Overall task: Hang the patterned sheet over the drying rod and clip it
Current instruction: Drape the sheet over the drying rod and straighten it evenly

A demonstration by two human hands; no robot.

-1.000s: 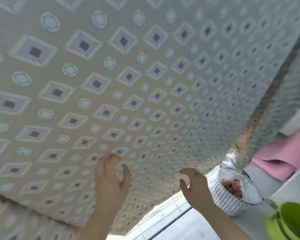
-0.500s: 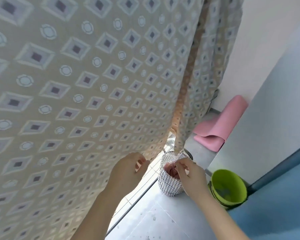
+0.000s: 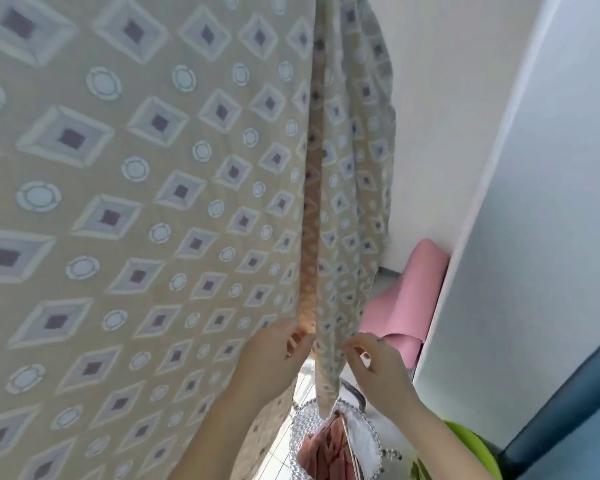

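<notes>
Low on the draped patterned sheet (image 3: 160,209), we are pinching its edges with left hand (image 3: 272,362) and right hand (image 3: 381,370) fingers, clipping seemingly pending.

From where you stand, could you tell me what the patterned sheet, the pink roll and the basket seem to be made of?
Patterned sheet: thin matte woven cloth; it drapes in soft folds and light glows through. Pink roll: probably matte foam or rubber matting, smooth and curled. Basket: seemingly woven black-and-white cord or fabric.
</notes>
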